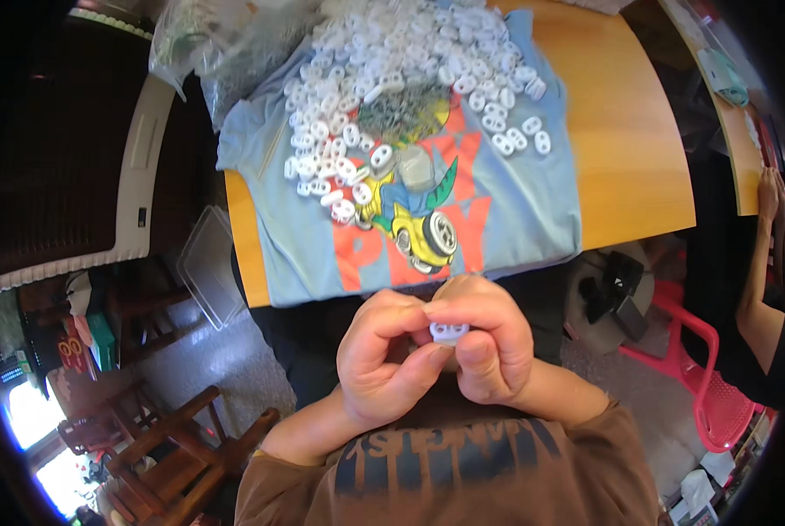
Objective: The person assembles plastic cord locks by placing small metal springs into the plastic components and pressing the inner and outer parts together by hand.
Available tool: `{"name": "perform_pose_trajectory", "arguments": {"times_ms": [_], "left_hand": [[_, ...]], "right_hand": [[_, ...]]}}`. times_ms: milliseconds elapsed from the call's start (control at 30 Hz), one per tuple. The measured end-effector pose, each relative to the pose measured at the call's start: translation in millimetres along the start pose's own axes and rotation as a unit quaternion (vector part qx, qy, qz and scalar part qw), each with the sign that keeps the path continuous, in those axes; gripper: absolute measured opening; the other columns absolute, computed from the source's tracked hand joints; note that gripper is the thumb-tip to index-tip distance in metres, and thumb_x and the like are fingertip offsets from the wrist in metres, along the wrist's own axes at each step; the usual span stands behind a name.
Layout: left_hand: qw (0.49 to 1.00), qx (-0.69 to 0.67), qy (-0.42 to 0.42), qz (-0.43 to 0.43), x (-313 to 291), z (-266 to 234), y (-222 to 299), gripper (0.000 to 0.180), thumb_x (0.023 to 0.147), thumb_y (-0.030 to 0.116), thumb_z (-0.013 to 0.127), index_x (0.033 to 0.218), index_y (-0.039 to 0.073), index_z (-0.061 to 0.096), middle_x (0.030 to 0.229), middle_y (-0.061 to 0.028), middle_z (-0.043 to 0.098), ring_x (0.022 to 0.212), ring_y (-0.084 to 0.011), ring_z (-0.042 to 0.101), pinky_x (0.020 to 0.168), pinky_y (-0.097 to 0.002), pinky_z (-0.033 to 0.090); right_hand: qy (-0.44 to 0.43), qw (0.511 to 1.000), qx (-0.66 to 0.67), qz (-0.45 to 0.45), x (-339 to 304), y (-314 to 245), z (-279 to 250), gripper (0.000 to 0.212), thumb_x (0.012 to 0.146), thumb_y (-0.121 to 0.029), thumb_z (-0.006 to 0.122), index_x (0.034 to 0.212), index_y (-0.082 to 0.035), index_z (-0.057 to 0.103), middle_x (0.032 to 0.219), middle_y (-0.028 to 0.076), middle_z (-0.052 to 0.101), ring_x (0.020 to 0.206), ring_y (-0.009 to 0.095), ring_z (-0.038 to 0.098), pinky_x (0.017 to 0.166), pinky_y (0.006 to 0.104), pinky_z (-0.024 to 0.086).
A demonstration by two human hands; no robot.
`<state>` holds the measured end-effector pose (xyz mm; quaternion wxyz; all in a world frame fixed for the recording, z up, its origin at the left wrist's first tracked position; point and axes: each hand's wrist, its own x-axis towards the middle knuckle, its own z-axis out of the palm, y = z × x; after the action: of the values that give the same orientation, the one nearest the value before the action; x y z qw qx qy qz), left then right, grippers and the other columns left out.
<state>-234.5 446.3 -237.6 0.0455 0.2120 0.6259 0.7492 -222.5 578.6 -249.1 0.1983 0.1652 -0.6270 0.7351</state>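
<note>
Close to my chest, just off the near table edge, both my hands meet around one small white two-holed plastic piece [449,332]. It looks like a cord lock. My right hand [496,337] is closed, with its index finger over the top of the piece and its thumb below. From the other side, my left hand [384,351] is closed too, its thumb and index fingertips against the piece's left end. Anything smaller between the fingertips is hidden. On the table, many similar white pieces [392,53] lie heaped on a blue printed T-shirt [533,206].
On the shirt are a pile of fine grey bits [401,116] and a small translucent heap [414,167]. A clear plastic bag [226,44] lies at the table's [629,131] far left. Wooden chairs [173,456], a pink chair [699,377] and another person's arm [761,289] flank me.
</note>
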Motion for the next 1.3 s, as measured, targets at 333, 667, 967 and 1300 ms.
{"name": "perform_pose_trajectory", "arguments": {"times_ms": [333,667,967,1300], "left_hand": [[0.985,-0.085,0.02,-0.15,22,6,7,0.022,0.081,-0.008,0.055,0.101,0.001,0.05,0.1,-0.0055,0.051,0.077,-0.0096,0.052,0.064,-0.0207,0.044],[0.967,-0.029,0.002,-0.253,108,11,11,0.015,0.083,0.003,0.058,0.096,0.001,0.052,0.079,-0.0025,0.056,0.062,-0.0051,0.049,0.055,-0.0189,0.04],[0.952,-0.115,0.013,-0.284,185,22,2,0.015,0.081,0.004,0.056,0.095,0.003,0.052,0.075,-0.0023,0.053,0.054,-0.0074,0.045,0.052,-0.0211,0.038],[0.976,-0.11,0.117,-0.147,329,-63,21,0.013,0.083,0.011,0.057,0.09,0.001,0.056,0.075,-0.0026,0.058,0.057,-0.0082,0.052,0.053,-0.0229,0.043]], "right_hand": [[0.005,0.993,-0.108,0.049,11,-10,-15,0.022,0.086,-0.006,0.052,0.107,0.001,0.055,0.081,0.011,0.058,0.067,0.021,0.054,0.063,0.0295,0.044],[0.053,0.961,-0.262,0.074,34,-18,-70,0.017,0.079,-0.001,0.059,0.096,-0.001,0.06,0.073,0.012,0.058,0.063,0.026,0.054,0.058,0.0326,0.043],[0.117,0.95,-0.29,0.02,35,4,-99,0.016,0.075,0.0,0.061,0.091,-0.002,0.06,0.067,0.011,0.054,0.059,0.026,0.052,0.053,0.0326,0.041],[0.091,0.937,-0.337,-0.026,35,4,-95,0.018,0.071,0.003,0.063,0.087,-0.002,0.06,0.063,0.009,0.052,0.057,0.026,0.051,0.051,0.0335,0.039]]}}
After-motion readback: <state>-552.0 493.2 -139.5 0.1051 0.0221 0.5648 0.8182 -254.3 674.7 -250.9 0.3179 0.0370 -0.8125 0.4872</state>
